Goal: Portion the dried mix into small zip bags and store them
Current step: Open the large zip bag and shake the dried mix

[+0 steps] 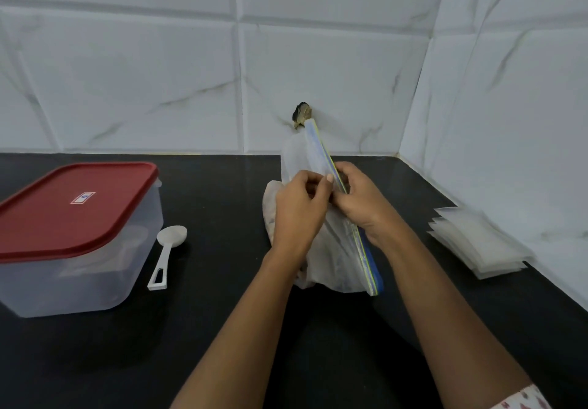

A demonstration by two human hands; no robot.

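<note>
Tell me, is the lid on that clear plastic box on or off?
On. The red lid sits flat over the clear box, covering its whole top; whether it is snapped tight cannot be told.

One view only: head-worn, wide-angle. Looks forward and down from above the near edge of the black table (pixel 222 329), facing the corner where the tiled back wall (pixel 159 74) meets the side wall (pixel 525 106) at right. Close range: both forearms (pixel 241 329) enter from the bottom edge; left grip (pixel 297 214) and right grip (pixel 366 205) meet on the zip bag (pixel 337 259) near frame centre. Field spans red-lidded box (pixel 73 208) at far left to stack of small bags (pixel 477 243) at right. Tile lines bow toward the edges.
</note>
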